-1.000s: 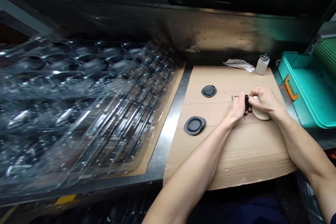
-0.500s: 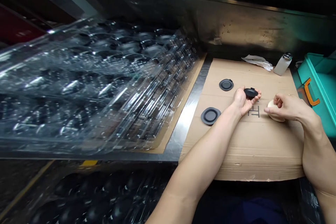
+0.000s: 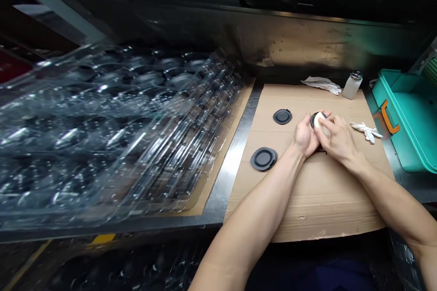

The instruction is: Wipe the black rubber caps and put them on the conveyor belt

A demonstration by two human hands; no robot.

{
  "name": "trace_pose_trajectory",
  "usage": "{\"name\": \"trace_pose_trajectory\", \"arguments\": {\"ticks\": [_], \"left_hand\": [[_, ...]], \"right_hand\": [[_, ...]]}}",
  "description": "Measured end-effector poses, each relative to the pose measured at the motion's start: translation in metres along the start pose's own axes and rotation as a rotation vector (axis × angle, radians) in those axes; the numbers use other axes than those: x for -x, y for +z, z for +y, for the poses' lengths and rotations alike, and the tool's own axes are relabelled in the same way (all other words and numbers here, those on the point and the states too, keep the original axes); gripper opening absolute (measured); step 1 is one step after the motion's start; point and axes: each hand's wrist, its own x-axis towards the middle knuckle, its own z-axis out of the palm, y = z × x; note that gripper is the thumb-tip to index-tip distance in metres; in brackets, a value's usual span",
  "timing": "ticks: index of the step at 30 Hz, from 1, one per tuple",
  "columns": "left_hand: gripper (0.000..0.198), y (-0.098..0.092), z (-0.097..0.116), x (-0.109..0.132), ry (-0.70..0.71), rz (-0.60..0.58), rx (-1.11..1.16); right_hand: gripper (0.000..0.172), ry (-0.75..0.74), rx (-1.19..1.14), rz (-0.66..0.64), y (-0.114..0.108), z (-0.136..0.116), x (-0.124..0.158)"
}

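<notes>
Over the cardboard sheet (image 3: 293,200), my left hand (image 3: 306,136) cups a black round lid-like part (image 3: 313,119) in its fingers. Pressed against that part's face is a cream round pad (image 3: 320,120), pinched by my right hand (image 3: 336,138). The pad covers most of the black part, so only its rim shows. Left of my hands, a similar black disc with a small tab (image 3: 282,116) lies flat on the cardboard. A larger black disc (image 3: 263,158) lies closer to me, beside my left forearm.
Stacked clear plastic trays (image 3: 136,122) fill the left side. At the back are a white glove (image 3: 321,84) and a bottle with a metal cap (image 3: 352,85). Another white glove (image 3: 367,132) lies right of my hands, near a teal bin (image 3: 403,145) with an orange handle.
My right hand has brought the cream pad up from the cardboard, leftward onto the black part in my left hand. The glove on the right has come into sight. The view has shifted slightly.
</notes>
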Motion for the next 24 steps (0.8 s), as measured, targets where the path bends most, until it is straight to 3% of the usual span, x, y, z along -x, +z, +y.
{"name": "trace_pose_trajectory", "arguments": {"ticks": [5,14,24], "left_hand": [[0.042,0.001,-0.005,0.002,0.046,0.026,-0.001],[0.043,0.001,-0.004,0.004,0.056,0.039,0.066],[0.046,-0.001,-0.012,0.002,0.144,0.012,-0.01]], "right_hand": [[0.036,0.077,0.113,-0.019,0.005,0.0,-0.007],[0.036,0.125,0.118,-0.031,0.008,0.0,-0.01],[0.03,0.177,-0.098,0.023,0.008,-0.008,-0.008]]}}
